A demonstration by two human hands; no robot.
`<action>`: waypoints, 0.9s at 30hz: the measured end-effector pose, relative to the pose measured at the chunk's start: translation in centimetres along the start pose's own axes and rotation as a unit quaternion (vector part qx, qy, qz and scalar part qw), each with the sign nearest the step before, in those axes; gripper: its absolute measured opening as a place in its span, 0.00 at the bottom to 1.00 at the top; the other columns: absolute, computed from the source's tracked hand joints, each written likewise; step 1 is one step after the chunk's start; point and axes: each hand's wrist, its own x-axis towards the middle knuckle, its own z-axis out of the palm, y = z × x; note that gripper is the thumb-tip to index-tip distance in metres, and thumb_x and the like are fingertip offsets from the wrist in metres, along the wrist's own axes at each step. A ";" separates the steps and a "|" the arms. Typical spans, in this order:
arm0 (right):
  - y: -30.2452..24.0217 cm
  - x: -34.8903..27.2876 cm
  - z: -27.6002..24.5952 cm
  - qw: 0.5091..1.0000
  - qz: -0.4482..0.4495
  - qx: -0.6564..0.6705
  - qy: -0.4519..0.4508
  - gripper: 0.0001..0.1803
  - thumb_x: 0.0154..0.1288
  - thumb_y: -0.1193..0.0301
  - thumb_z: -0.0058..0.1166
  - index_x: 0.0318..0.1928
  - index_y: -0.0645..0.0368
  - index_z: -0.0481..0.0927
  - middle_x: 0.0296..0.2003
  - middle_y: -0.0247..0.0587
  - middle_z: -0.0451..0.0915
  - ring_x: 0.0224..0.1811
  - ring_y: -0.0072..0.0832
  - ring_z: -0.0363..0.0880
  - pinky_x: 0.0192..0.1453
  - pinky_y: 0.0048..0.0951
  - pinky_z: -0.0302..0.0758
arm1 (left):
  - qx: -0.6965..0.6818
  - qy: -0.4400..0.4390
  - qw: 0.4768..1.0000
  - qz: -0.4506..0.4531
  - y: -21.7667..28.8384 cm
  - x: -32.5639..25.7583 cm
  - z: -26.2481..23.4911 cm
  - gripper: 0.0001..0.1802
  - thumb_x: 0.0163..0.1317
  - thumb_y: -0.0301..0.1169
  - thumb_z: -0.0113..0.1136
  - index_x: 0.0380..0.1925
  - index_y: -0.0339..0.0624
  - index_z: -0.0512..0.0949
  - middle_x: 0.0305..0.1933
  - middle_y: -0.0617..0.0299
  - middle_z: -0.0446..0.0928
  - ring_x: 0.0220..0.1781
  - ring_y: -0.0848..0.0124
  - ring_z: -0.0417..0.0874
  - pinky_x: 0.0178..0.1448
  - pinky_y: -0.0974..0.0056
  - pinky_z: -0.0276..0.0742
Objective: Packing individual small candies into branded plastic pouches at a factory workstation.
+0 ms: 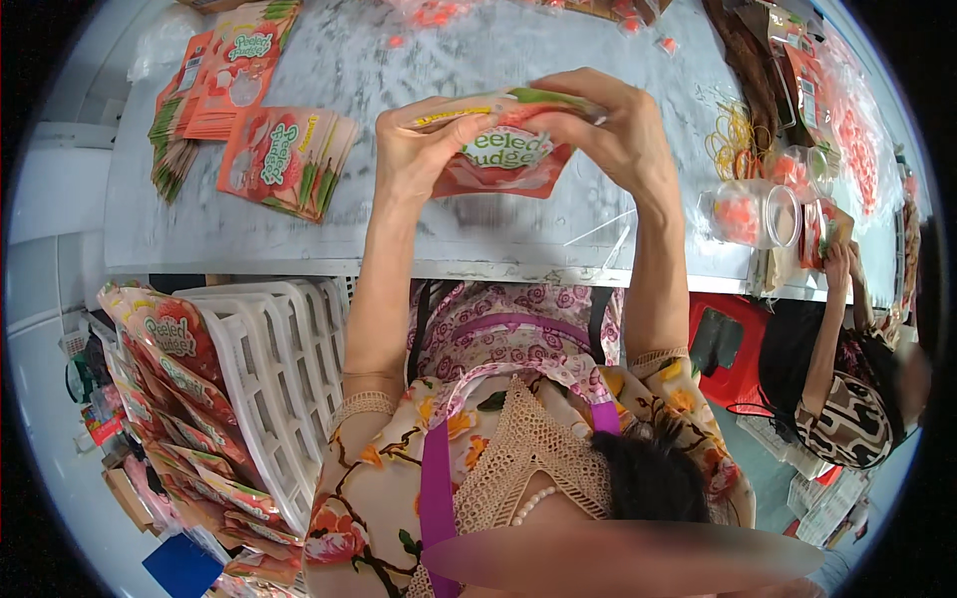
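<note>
A red candy pouch (518,177) with a green and yellow top edge is held above the table, its printed front facing me. My left hand (427,142) grips its left end, thumb laid over the front near the top. At the right end my right hand (620,125) pinches the upper edge, with fingers behind and thumb in front. Whether the pouch's mouth is parted cannot be made out. To the left lies a fanned stack of similar flat pouches (284,161), and beyond it are more stacked pouches (234,85).
The table (399,239) has a bent front edge. At right stand a clear jar of red candies (748,214) and yellow rubber bands (736,140). White crates (289,369) with filled pouches (189,399) stand lower left. A co-worker's hands (842,261) hold a pouch at far right.
</note>
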 end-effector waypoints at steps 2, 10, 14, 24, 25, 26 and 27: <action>-0.8 0.8 -0.1 0.987 -0.042 -0.146 -0.058 0.11 0.55 0.69 0.68 0.35 0.64 0.85 0.20 0.37 0.80 0.20 0.18 0.77 0.24 0.22 0.72 | 0.003 0.003 1.000 0.000 0.8 -0.4 0.3 0.14 0.56 0.23 0.66 0.42 0.27 0.82 0.39 0.53 0.84 0.39 0.71 0.84 0.48 0.66 0.80; -0.5 0.4 0.1 0.984 -0.078 -0.151 -0.058 0.11 0.52 0.70 0.69 0.27 0.65 0.83 0.19 0.36 0.78 0.19 0.20 0.75 0.23 0.25 0.69 | -0.007 0.005 1.000 0.014 0.9 -1.4 0.5 0.12 0.56 0.21 0.66 0.41 0.28 0.83 0.38 0.53 0.85 0.38 0.72 0.84 0.45 0.68 0.81; -0.3 0.5 0.3 0.981 -0.096 -0.154 -0.064 0.10 0.51 0.72 0.69 0.28 0.66 0.82 0.20 0.38 0.77 0.21 0.21 0.75 0.24 0.26 0.69 | -0.013 0.029 0.999 0.015 1.2 -1.8 1.1 0.10 0.57 0.20 0.65 0.40 0.28 0.83 0.37 0.53 0.85 0.37 0.72 0.84 0.44 0.69 0.81; -2.2 0.9 0.7 0.945 -0.189 -0.264 -0.029 0.08 0.53 0.67 0.66 0.29 0.58 0.83 0.24 0.37 0.79 0.23 0.38 0.77 0.28 0.33 0.72 | 0.093 0.063 0.993 0.041 1.3 -2.1 1.8 0.08 0.58 0.24 0.66 0.37 0.33 0.85 0.29 0.60 0.84 0.30 0.79 0.82 0.34 0.72 0.79; -2.2 1.1 0.6 0.943 -0.171 -0.282 -0.050 0.09 0.53 0.66 0.66 0.28 0.58 0.83 0.24 0.37 0.78 0.23 0.38 0.76 0.28 0.33 0.72 | 0.093 0.062 0.993 0.043 1.3 -1.9 1.8 0.08 0.58 0.24 0.66 0.37 0.33 0.85 0.29 0.60 0.84 0.30 0.79 0.82 0.34 0.72 0.79; -2.2 1.2 0.5 0.939 -0.152 -0.299 -0.072 0.10 0.52 0.65 0.67 0.28 0.58 0.83 0.24 0.37 0.78 0.23 0.38 0.76 0.28 0.34 0.71 | 0.043 0.050 0.996 0.053 1.2 -1.8 1.8 0.08 0.58 0.25 0.67 0.36 0.33 0.85 0.29 0.61 0.84 0.30 0.79 0.81 0.33 0.73 0.77; -2.0 1.2 0.4 0.939 -0.152 -0.299 -0.071 0.10 0.52 0.65 0.67 0.28 0.58 0.83 0.24 0.37 0.78 0.23 0.38 0.76 0.28 0.34 0.71 | -0.008 0.038 0.997 0.063 1.1 -1.6 1.8 0.08 0.58 0.25 0.67 0.36 0.33 0.85 0.28 0.62 0.84 0.29 0.80 0.80 0.32 0.73 0.76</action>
